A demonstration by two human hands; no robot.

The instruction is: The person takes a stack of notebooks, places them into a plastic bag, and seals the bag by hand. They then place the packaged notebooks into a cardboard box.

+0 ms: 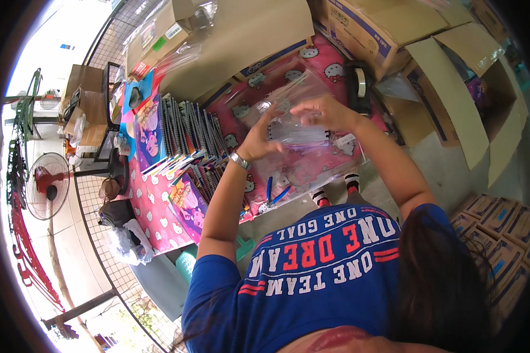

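Note:
A pile of clear plastic bags point(300, 134) lies on the pink cartoon-print table cover point(158, 203) in front of me. My left hand point(259, 140), a silver watch on its wrist, hovers at the left side of the bags with thumb and fingers apart. From the right my right hand point(327, 113) reaches over the bags, its fingers loosely bent and pointing left; I see nothing held in it. Blue-handled pliers point(275, 192) rest near the table's front edge. Stacked spiral notebooks point(185, 129) with colourful covers stand left of my left hand.
A large cardboard box point(241, 44) takes up the table's far side. Open cartons point(453, 94) stand at the right, and packed boxes point(494, 235) are stacked at the lower right. A black tape dispenser point(357, 88) sits beyond my right hand. A fan point(48, 185) is at the left.

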